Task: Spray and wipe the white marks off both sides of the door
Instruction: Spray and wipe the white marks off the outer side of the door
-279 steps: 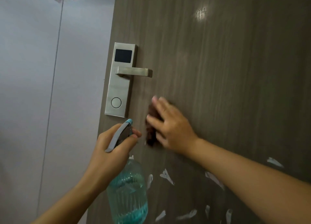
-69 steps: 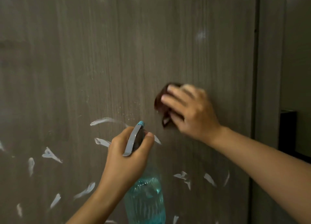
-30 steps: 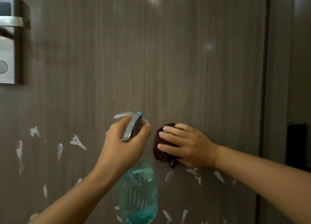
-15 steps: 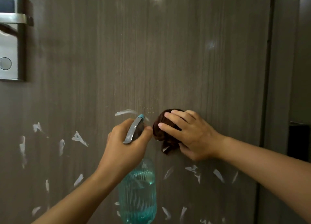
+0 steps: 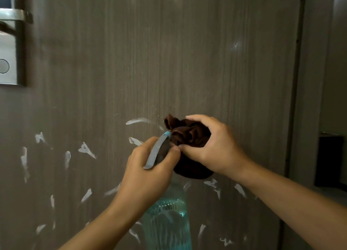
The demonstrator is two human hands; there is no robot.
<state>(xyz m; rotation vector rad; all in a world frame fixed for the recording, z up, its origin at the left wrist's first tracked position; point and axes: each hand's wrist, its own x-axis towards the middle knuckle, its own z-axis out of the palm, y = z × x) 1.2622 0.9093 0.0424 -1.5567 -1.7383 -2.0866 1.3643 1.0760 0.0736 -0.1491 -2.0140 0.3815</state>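
The grey-brown wood-grain door (image 5: pixel 169 61) fills the view. Several white marks (image 5: pixel 86 150) are scattered over its lower half, with a long curved streak (image 5: pixel 139 121) just left of the cloth. My left hand (image 5: pixel 148 176) grips the head of a clear blue spray bottle (image 5: pixel 167 219), its grey trigger and blue nozzle pointing up at the cloth. My right hand (image 5: pixel 212 146) holds a bunched dark brown cloth (image 5: pixel 187 135) in front of the door, fingers curled over its top and thumb under it. The nozzle tip touches or nearly touches the cloth.
A silver electronic lock plate with lever handle (image 5: pixel 11 43) sits at the upper left edge. The door's right edge and frame (image 5: pixel 300 99) run down the right side, with a dark opening (image 5: pixel 330 159) beyond it.
My right hand lifted the cloth off the door and now holds it bunched at the nozzle. My left hand with the bottle moved slightly right and up toward it.
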